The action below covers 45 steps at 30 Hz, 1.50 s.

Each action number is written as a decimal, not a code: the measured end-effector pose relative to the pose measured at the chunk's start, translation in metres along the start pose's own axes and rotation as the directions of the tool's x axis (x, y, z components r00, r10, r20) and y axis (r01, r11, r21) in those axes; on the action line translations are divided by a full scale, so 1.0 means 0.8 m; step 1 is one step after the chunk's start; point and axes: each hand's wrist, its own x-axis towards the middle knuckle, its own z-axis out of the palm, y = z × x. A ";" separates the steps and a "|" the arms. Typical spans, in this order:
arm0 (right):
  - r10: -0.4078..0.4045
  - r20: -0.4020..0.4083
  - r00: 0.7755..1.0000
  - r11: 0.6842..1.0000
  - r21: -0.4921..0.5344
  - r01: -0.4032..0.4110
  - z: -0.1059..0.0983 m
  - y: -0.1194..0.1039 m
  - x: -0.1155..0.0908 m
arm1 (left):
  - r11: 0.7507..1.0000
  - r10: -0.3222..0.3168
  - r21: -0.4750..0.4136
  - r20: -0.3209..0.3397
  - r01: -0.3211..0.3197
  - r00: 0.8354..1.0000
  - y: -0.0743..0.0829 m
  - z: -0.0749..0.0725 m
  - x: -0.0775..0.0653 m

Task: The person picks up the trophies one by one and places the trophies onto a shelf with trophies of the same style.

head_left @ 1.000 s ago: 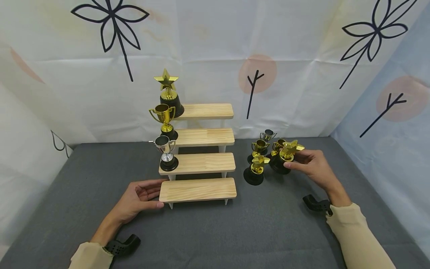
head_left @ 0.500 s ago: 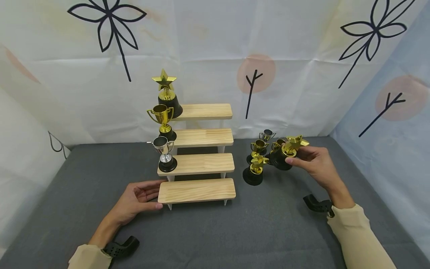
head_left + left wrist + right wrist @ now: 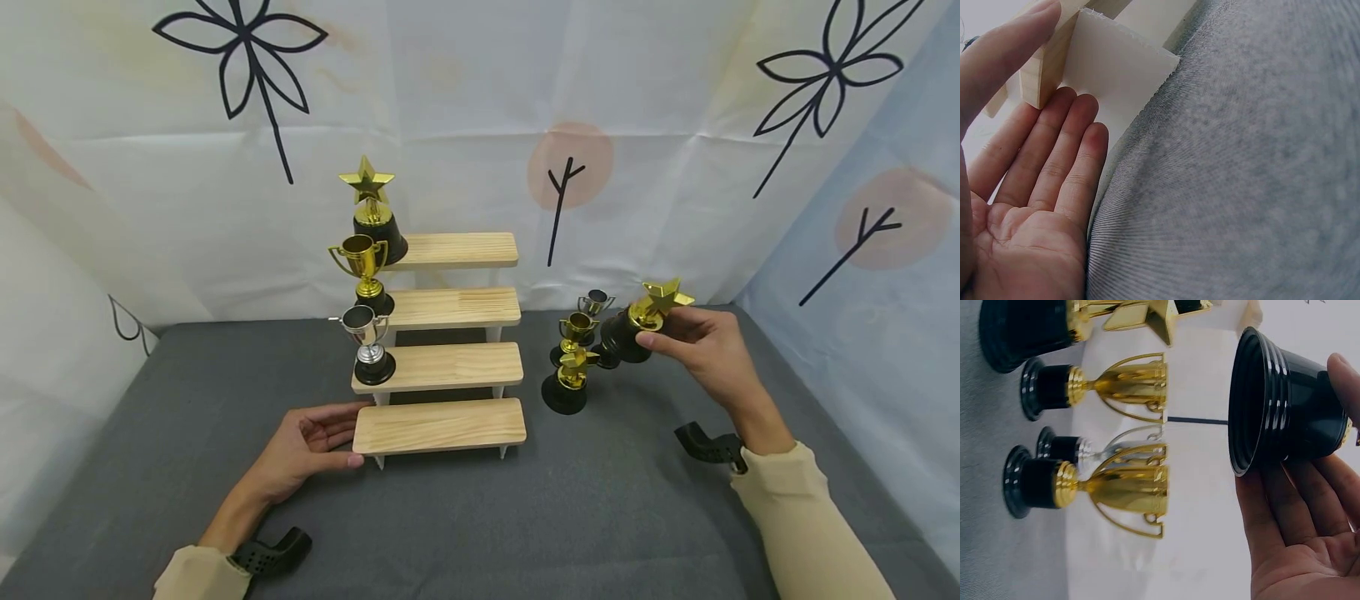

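My right hand [image 3: 701, 350] holds a gold star trophy by its black base [image 3: 626, 337], lifted and tilted above the table. In the right wrist view, thumb and fingers wrap the trophy base [image 3: 1313, 403], its hollow underside showing. Below and left of it stand a smaller star trophy [image 3: 566, 392], a gold cup trophy [image 3: 577, 327] and a silver cup trophy [image 3: 596, 302]; another gold cup trophy [image 3: 1129, 387] is mostly hidden in the head view. My left hand [image 3: 296, 446], fingers straight, touches the left end of the lowest step of a wooden tiered shelf [image 3: 442, 427].
At the shelf's left end stand a star trophy [image 3: 378, 225] on the top step, a gold cup trophy [image 3: 363, 258] on the second and a silver cup trophy [image 3: 367, 333] on the third. A patterned cloth backdrop [image 3: 450, 100] rises behind the grey table [image 3: 480, 533].
My right hand has raised the star trophy off the table, up and slightly right, away from the other trophies. The left hand stays at the shelf's end.
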 end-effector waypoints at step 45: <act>-0.149 0.074 0.986 0.964 0.231 0.128 0.059 -0.087 0.072 | 1.000 0.010 -0.004 0.000 -0.010 1.000 0.001 0.000 0.000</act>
